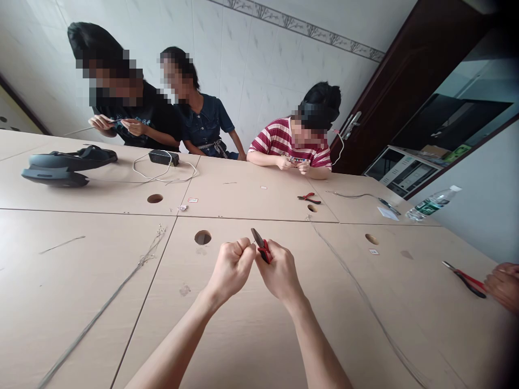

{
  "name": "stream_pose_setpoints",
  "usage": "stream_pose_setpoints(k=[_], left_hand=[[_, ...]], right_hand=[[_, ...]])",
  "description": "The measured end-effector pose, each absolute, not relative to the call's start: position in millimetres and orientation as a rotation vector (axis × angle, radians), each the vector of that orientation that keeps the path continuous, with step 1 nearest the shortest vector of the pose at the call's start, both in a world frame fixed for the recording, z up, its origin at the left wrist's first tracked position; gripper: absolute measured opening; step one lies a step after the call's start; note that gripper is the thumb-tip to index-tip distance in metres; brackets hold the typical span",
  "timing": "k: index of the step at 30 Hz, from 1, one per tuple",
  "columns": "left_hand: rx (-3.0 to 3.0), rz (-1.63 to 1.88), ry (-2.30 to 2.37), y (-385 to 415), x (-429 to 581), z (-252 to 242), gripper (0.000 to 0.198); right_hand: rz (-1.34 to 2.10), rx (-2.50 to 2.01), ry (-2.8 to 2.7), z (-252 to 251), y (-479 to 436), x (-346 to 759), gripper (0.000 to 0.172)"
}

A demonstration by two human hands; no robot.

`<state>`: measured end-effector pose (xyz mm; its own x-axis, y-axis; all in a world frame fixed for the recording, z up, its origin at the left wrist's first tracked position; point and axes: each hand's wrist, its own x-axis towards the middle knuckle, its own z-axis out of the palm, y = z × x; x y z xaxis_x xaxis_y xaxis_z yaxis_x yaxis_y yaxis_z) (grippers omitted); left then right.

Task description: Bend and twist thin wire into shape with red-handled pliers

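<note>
My right hand (280, 271) is wrapped round red-handled pliers (263, 246), whose dark jaws point up and to the left. Close beside it, my left hand (233, 266) is closed in a pinch. A very thin strand seems to show between its fingertips and the pliers, but what it holds is too small to make out. Both hands are above the table, near a round hole (203, 237). A bundle of thin grey wires (109, 303) lies left of my arms, its far end frayed. Another thin wire bundle (357, 286) runs along the right.
Three people sit opposite. A headset (68, 166) and a black box (164, 157) with a white cable lie at far left. Red-handled pliers (309, 199) lie ahead; a bottle (433, 204) stands tilted in view at right. Another person's hand (503, 286) is near pliers (466, 280).
</note>
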<state>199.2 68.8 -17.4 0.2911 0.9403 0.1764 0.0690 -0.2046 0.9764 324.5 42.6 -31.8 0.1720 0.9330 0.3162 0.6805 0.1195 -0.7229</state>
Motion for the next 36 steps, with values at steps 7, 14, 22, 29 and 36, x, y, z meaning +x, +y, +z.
stream_pose_setpoints(k=[7, 14, 22, 29, 36], left_hand=[[1.536, 1.078, 0.973, 68.3, 200.8, -16.5, 0.039], [1.535, 1.071, 0.975, 68.4, 201.5, -17.8, 0.038], [1.527, 1.06, 0.979, 70.6, 202.2, -19.6, 0.037], [1.516, 1.06, 0.984, 69.6, 200.9, -18.9, 0.038], [1.512, 1.006, 1.006, 72.2, 192.5, -13.5, 0.037]], right_hand=[[0.451, -1.607, -1.532, -31.8, 43.0, 326.4, 0.029], [0.485, -1.596, -1.515, -31.6, 44.6, 327.8, 0.029], [0.547, -1.597, -1.495, -32.8, 45.7, 330.0, 0.029], [0.572, -1.594, -1.488, -30.6, 44.5, 327.9, 0.029], [0.581, -1.591, -1.525, -25.4, 41.4, 326.6, 0.026]])
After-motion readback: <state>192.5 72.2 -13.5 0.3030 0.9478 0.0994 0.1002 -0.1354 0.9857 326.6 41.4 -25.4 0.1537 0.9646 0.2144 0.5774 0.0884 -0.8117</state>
